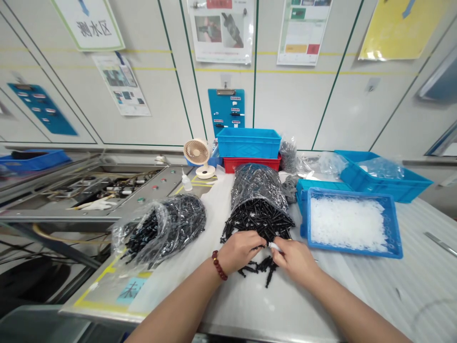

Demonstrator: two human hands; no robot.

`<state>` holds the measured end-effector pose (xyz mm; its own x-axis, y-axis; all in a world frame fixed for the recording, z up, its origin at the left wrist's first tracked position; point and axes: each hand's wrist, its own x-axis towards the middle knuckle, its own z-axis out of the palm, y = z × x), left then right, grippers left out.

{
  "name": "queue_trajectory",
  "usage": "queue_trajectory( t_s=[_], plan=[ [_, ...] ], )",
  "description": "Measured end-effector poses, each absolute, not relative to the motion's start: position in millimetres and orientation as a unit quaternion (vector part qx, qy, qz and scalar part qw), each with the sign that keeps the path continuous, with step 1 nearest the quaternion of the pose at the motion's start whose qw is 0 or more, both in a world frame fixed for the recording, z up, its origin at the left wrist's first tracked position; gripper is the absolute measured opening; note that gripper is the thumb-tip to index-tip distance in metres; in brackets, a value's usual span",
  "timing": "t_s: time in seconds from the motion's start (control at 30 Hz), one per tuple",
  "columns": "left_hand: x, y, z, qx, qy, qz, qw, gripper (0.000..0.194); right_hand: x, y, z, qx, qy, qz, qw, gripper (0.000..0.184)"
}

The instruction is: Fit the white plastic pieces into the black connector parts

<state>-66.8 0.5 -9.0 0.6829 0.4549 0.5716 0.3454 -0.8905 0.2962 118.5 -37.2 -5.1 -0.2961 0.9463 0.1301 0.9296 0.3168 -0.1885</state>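
In the head view, my left hand (241, 250) is closed around a small black part, mostly hidden by the fingers. Just to its right, my right hand (295, 259) pinches a small white piece (274, 246), whose tip meets the black part. Both hands are at the mouth of a clear plastic bag (257, 183), from which a heap of slim black parts (255, 214) spills onto the table. A few loose black parts (270, 276) lie just below my hands. Right of them stands a blue tray (397, 233) full of small translucent white pieces (348, 223).
A second bag of black parts (185, 214) lies at left. Behind are a small fan (197, 152), a squeeze bottle (186, 182), a blue bin (249, 144) on a red bin (252, 165), and another blue bin (410, 183). A metal strip (441, 244) lies far right.
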Motion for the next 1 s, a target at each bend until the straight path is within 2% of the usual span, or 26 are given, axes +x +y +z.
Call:
queue_trajectory(
  t_s=[0.43,1.0],
  plan=[
    [-64.7,3.0,-9.3,0.915,0.277,0.257,0.140,0.015,118.7,-36.5,-6.5,-0.586,-0.803,0.039,0.099,0.016],
    [-64.2,0.2,-7.8,0.895,0.293,0.270,0.200,0.016,120.1,-38.0,-3.0,-0.579,-0.809,0.048,0.092,0.016]
  ],
)
